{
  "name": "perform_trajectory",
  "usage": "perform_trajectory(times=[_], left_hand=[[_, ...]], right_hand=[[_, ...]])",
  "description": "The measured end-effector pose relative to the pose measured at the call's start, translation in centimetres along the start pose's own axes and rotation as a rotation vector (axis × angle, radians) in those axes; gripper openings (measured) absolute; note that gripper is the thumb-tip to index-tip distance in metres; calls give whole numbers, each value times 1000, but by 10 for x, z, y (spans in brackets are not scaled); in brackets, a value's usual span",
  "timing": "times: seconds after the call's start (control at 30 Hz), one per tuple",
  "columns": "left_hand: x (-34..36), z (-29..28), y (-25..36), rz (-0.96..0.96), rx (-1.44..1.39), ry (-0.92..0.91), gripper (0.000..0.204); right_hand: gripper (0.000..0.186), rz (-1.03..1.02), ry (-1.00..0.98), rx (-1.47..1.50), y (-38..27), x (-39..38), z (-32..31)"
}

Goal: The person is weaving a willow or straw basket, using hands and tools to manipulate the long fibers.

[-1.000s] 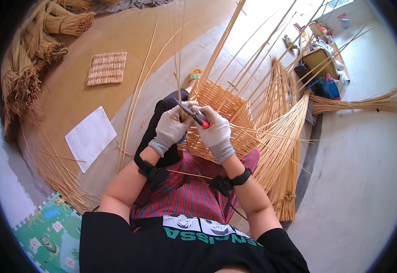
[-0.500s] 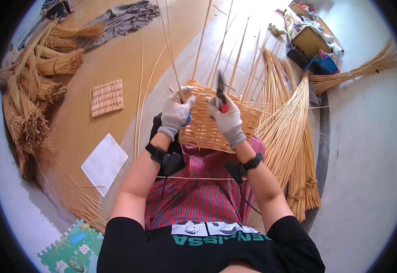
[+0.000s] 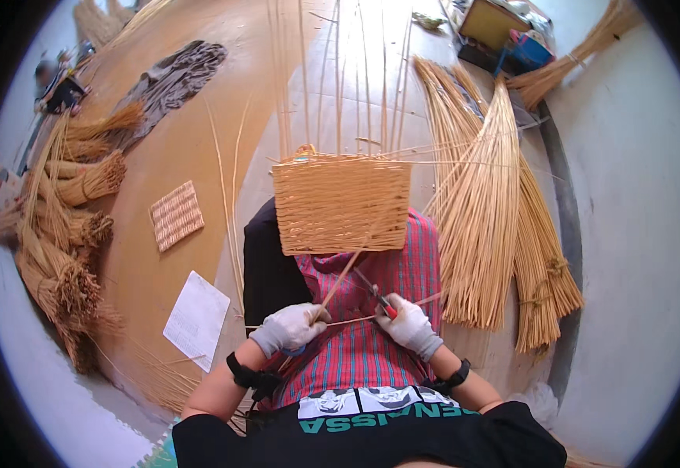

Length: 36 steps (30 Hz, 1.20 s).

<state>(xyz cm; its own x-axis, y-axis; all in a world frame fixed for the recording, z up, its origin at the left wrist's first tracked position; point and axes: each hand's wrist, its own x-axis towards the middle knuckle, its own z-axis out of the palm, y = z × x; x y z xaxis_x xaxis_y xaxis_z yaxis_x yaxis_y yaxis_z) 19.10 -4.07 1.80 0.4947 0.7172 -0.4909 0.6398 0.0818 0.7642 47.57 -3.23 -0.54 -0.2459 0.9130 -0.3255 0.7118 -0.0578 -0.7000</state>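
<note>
My gloved left hand (image 3: 293,324) closes round pale reed strips (image 3: 335,286) that run diagonally across my lap, over a red striped cloth (image 3: 351,366). My gloved right hand (image 3: 408,324) grips red-handled cutters (image 3: 388,306), blades angled up and left beside the strips. A partly hidden blue item (image 3: 294,351) sits by my left wrist. Above both hands, the woven basket (image 3: 341,204) rests on my knees, long upright stakes (image 3: 338,101) rising from its far side and loose strands reaching right.
Reed bundles lie right (image 3: 480,210) and left (image 3: 82,265). A woven square (image 3: 176,214) and white sheet (image 3: 195,316) are on the left floor. A person (image 3: 59,90) is at upper left, near dark crumpled fabric (image 3: 168,90). Cluttered boxes (image 3: 488,27) stand at back right.
Both hands have come down off the basket toward my lap, the cutters still in my right hand. The basket now shows squarely above them, and the view has shifted.
</note>
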Motion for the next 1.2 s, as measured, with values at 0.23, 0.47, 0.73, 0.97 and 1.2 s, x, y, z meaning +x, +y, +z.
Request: perform_trajectory(times=[0.23,0.47,0.73,0.97,1.2], left_hand=[[-22,-37,-32,-139,-354,587,21],[-191,-12,-287,-517,-1016,1257,36],[-203,91,-318,-675,-807,1220,41],[-16,-27,-20,277,-675,644,52],[50,11,76,425,-859,200,84]], right_hand=[[26,-408,400,398,-36,14,-41],[20,-316,150,961,-19,21,-58],[19,-81,-181,1059,-12,13,-40],[31,-13,-560,1017,-81,10,-15],[29,17,-531,719,-57,13,-25]])
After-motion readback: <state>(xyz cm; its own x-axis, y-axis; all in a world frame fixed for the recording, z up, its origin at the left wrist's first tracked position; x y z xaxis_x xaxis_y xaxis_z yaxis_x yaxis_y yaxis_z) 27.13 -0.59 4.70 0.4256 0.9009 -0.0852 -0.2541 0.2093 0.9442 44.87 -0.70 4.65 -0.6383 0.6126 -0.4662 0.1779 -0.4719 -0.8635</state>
